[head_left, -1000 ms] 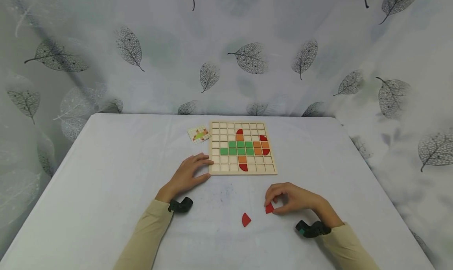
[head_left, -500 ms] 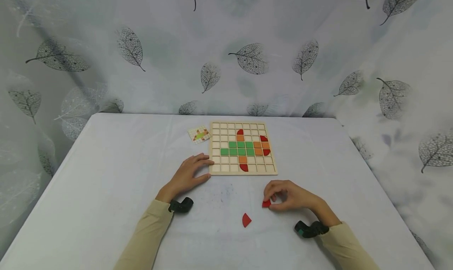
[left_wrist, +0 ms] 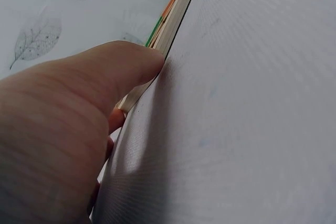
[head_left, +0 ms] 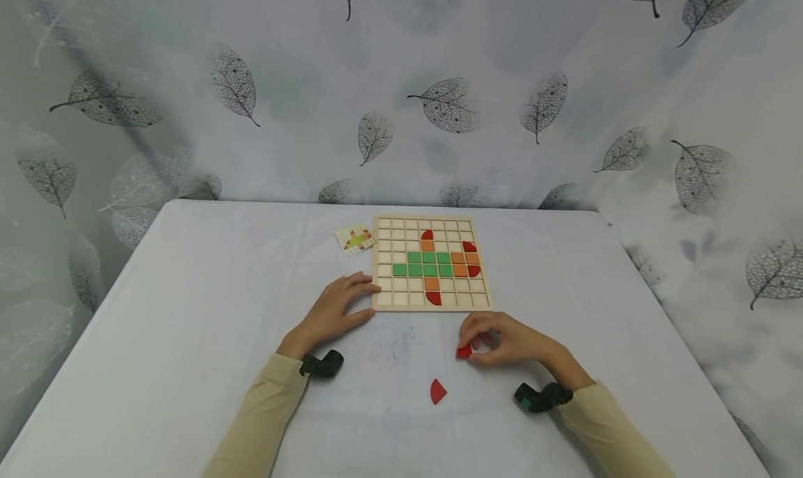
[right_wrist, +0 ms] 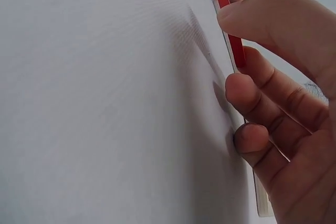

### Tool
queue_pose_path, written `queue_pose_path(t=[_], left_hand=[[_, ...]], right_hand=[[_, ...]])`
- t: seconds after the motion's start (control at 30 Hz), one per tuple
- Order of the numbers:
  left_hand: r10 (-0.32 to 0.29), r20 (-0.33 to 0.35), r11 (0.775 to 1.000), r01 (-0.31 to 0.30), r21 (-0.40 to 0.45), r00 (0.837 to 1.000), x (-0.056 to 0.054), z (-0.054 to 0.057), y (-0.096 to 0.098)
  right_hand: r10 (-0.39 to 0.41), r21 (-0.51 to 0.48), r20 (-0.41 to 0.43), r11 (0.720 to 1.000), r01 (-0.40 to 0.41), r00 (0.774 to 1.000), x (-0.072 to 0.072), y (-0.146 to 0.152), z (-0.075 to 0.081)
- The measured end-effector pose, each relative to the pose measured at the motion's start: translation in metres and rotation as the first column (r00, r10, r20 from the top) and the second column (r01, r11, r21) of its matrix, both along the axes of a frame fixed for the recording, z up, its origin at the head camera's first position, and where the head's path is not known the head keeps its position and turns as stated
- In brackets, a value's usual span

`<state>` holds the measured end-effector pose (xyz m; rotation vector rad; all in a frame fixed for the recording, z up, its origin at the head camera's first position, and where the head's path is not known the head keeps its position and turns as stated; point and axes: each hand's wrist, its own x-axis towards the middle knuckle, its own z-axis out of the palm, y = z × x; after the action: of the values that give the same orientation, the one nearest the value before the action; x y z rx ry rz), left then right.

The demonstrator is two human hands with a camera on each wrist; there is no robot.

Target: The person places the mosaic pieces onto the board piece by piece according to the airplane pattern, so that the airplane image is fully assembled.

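My right hand (head_left: 505,340) pinches a small red quarter-circle piece (head_left: 463,352) between thumb and fingers, just short of the wooden grid board (head_left: 400,298). In the right wrist view that red piece (right_wrist: 238,52) is seen edge-on under the thumb, above the cloth. My left hand (head_left: 335,306) rests at the board's near left corner, its fingers fairly straight and touching the edge. The left wrist view has the thumb (left_wrist: 139,61) against the board's side. Green squares (head_left: 429,270), orange squares (head_left: 459,270) and several red quarter-circles (head_left: 433,298) lie in the grid.
Another red quarter-circle piece (head_left: 438,391) lies loose on the white tablecloth (head_left: 351,422) in front of the board. A small pattern card (head_left: 355,239) sits by the board's upper left side. A leaf-print curtain (head_left: 301,116) hangs behind the table.
My right hand has moved left and toward the board with the red quarter-circle piece between its fingers. The left hand stays at the board's corner.
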<state>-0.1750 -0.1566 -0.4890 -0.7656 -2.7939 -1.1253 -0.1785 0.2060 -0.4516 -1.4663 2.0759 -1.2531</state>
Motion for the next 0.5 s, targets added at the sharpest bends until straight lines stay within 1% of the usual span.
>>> queue_pose_path(t=[0.07,0.17,0.4,0.5], left_hand=[[-0.003,0.0,1.0,0.003,0.003,1.0,0.0,0.0,0.0],[-0.005,0.007,1.0,0.005,0.006,1.0,0.0,0.0,0.0],[0.002,0.01,1.0,-0.002,-0.002,1.0,0.0,-0.001,-0.002],[0.002,0.013,1.0,-0.002,0.002,1.0,-0.001,-0.001,-0.002]], right_hand=[[-0.004,0.008,0.005,1.0,0.003,1.0,0.001,-0.005,0.007],[-0.01,0.026,0.013,1.0,0.009,1.0,0.0,-0.009,0.011],[-0.015,0.037,0.026,0.999,0.014,1.0,-0.008,-0.02,0.007],[0.012,0.015,0.009,1.0,-0.012,1.0,-0.012,-0.025,0.008]])
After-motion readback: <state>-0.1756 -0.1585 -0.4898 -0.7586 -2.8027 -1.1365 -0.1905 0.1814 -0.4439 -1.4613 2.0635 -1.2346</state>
